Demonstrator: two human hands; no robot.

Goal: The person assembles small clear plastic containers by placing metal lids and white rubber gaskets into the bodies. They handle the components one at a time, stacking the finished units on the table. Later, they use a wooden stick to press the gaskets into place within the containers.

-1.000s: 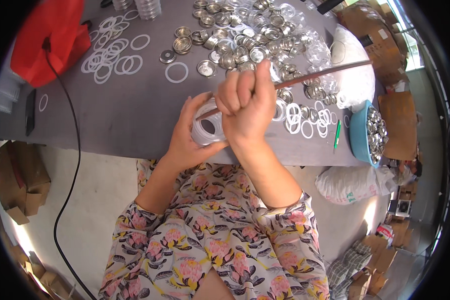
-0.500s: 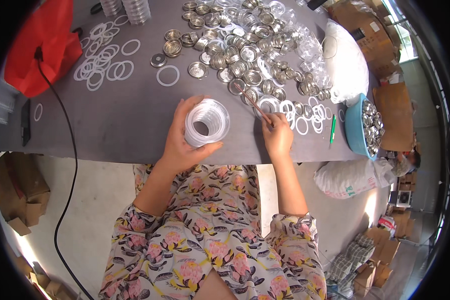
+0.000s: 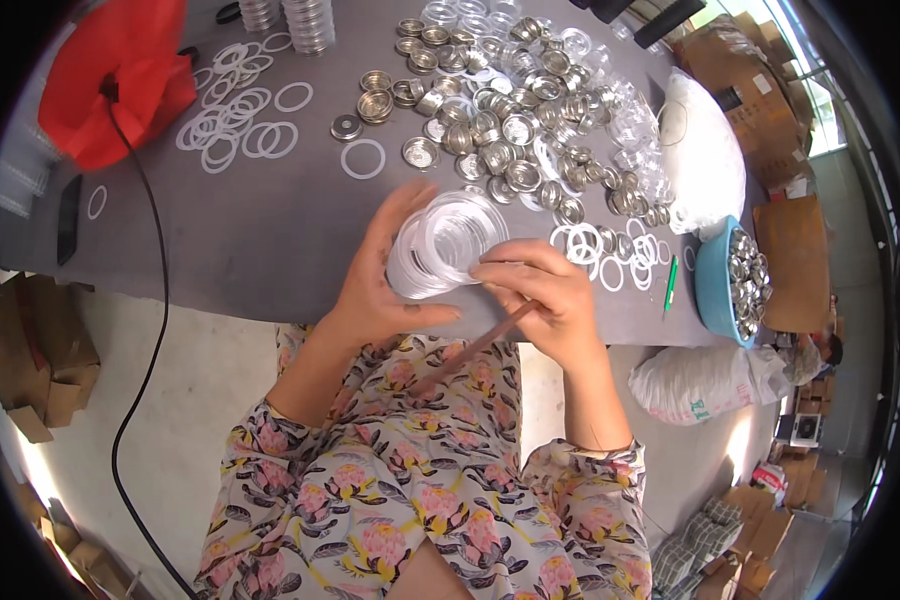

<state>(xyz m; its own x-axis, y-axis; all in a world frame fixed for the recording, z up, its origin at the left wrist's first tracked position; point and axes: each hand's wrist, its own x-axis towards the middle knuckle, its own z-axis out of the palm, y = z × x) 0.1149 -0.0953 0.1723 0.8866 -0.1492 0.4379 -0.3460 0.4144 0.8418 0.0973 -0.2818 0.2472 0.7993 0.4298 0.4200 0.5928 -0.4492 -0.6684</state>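
My left hand [image 3: 370, 285] is closed round a stack of clear plastic rings [image 3: 410, 268], tilted above the table's near edge. At the top of the stack sits a clear ring [image 3: 436, 238], its rim pinched by the thumb and fingertips of my right hand [image 3: 555, 295]. That same hand keeps a thin brown stick [image 3: 470, 352] tucked in its fingers, slanting down toward my lap. Beyond the stack lie a single white flat ring [image 3: 363, 158] and a heap of small silver metal cups [image 3: 490, 140]. More white rings [image 3: 610, 250] lie just beyond my right hand.
Loose white rings [image 3: 220, 125] spread over the grey table [image 3: 260, 225] at left, near a red cloth [image 3: 110, 90] with a black cable [image 3: 155, 330]. At right are a green pen-like tool [image 3: 671, 285], a blue basin [image 3: 713, 285] of metal cups and a white bag [image 3: 705, 150].
My right hand has come from the metal cups to the stack, bringing a clear ring to its top. The stick now points down toward me. The left hand still holds the stack.
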